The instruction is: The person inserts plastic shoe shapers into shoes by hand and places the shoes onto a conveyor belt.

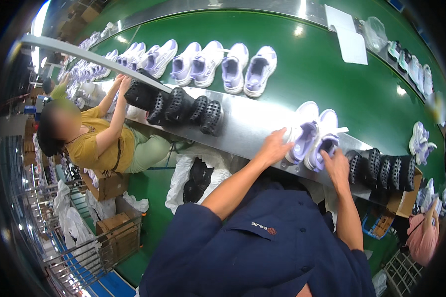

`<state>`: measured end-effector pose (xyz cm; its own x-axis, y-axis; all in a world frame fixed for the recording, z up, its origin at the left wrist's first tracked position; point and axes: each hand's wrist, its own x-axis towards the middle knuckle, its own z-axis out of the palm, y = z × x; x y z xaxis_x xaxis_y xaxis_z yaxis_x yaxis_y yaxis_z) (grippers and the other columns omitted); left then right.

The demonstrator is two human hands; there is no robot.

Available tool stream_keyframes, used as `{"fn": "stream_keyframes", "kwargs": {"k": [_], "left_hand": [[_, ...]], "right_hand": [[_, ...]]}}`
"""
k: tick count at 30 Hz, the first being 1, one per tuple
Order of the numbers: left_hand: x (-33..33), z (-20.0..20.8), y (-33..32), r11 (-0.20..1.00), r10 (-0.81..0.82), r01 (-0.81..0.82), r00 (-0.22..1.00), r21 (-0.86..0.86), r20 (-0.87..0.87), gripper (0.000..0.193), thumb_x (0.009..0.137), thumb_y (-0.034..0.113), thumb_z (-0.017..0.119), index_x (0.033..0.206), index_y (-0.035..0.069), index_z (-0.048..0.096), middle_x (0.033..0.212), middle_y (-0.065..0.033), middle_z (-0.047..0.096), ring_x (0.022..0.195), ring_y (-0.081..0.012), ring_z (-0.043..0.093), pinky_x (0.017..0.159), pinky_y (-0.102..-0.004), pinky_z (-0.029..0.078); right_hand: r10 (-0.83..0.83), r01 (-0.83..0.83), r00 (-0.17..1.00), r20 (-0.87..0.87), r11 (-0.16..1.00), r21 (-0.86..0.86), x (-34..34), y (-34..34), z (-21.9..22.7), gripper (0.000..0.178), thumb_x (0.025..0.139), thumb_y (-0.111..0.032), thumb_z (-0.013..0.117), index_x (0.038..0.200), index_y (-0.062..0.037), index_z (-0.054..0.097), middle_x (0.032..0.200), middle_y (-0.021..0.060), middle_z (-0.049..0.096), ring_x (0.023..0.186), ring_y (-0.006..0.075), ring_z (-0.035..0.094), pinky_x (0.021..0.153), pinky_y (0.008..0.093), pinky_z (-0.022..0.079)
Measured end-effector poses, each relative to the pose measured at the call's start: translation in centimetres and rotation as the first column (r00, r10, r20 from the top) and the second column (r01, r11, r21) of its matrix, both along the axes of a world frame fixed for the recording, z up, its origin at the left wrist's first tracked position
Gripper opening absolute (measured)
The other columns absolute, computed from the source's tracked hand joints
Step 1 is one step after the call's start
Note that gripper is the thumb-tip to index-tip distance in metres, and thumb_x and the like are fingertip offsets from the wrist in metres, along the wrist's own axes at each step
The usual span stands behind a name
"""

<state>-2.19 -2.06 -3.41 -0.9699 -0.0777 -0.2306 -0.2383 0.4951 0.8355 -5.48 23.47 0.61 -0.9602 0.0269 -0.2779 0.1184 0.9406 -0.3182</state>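
Note:
A pair of white and lavender sneakers stands side by side before me on the metal edge of the bench, toes pointing away. My left hand (274, 147) grips the outer side of the left sneaker (304, 134), near its heel. At the heel of the right sneaker (326, 132), my right hand (336, 167) has its fingers closed on the collar. A dark patch shows inside that shoe's opening; what it is I cannot tell. Black perforated shoe inserts (381, 171) stand in a row just right of my right hand. More black inserts (183, 106) stand to the left.
Several similar sneakers (233, 69) line the green bench (302, 64) at far left. A grey metal bar (99, 59) slants over the left side. A co-worker in yellow (96, 133) stands left. White bags with black items (198, 180) sit below the bench edge. Paper sheets (347, 37) lie at the back.

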Motion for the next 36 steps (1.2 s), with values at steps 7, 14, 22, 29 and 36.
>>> {"fn": "stream_keyframes", "kwargs": {"k": [7,14,22,29,36], "left_hand": [[4.3,8.2,-22.9,0.302,0.284,-0.683,0.731,-0.666,-0.621,0.033,0.085,0.024,0.073,0.107,0.002,0.063,0.095,-0.0157,0.057,0.091,-0.0357,0.056,0.08,-0.0454,0.046],[4.5,8.1,-28.5,0.347,0.3,-0.576,0.816,-0.74,-0.495,0.042,0.079,0.028,0.079,0.108,0.001,0.064,0.095,-0.0149,0.056,0.093,-0.0353,0.057,0.078,-0.0445,0.049],[3.1,12.8,-7.9,0.896,-0.178,-0.105,0.805,-0.431,-0.566,0.036,0.073,0.019,0.08,0.101,0.002,0.065,0.083,-0.0127,0.057,0.078,-0.0306,0.056,0.068,-0.0404,0.047],[-2.6,9.4,-2.6,0.939,-0.071,0.122,0.984,0.322,-0.166,0.05,0.084,0.021,0.073,0.126,-0.001,0.058,0.116,-0.0143,0.062,0.099,-0.0201,0.062,0.08,-0.0306,0.051],[-3.0,5.7,2.0,0.835,0.102,-0.127,0.992,0.535,0.077,0.014,0.084,0.001,0.064,0.097,-0.001,0.067,0.084,-0.0035,0.065,0.073,-0.0099,0.059,0.067,-0.0261,0.05]], "right_hand": [[-0.068,0.092,0.995,0.071,0.902,-0.421,2.7,-3.6,5.9,0.025,0.088,-0.022,0.07,0.09,0.0026,0.065,0.07,0.0166,0.068,0.064,0.0265,0.067,0.063,0.0357,0.051],[0.123,-0.031,0.979,0.162,0.876,-0.481,1.6,-10.2,6.5,0.027,0.089,-0.02,0.07,0.094,0.0056,0.064,0.071,0.0148,0.067,0.065,0.0181,0.064,0.062,0.0308,0.051],[0.091,0.519,0.85,0.519,0.032,-0.854,1.9,-17.1,8.3,0.05,0.093,-0.03,0.066,0.129,-0.0002,0.049,0.104,0.006,0.066,0.081,0.0155,0.063,0.068,0.0301,0.05],[0.255,0.584,0.686,0.681,0.366,-0.725,3.1,-9.6,8.3,0.04,0.088,-0.03,0.066,0.119,-0.0076,0.058,0.093,0.0009,0.065,0.07,0.0104,0.06,0.057,0.0239,0.041],[0.26,-0.232,0.963,0.072,0.935,-0.27,4.9,-7.0,10.4,0.06,0.086,-0.053,0.065,0.096,0.006,0.058,0.074,0.0251,0.066,0.076,0.0442,0.067,0.068,0.0489,0.052]]}}
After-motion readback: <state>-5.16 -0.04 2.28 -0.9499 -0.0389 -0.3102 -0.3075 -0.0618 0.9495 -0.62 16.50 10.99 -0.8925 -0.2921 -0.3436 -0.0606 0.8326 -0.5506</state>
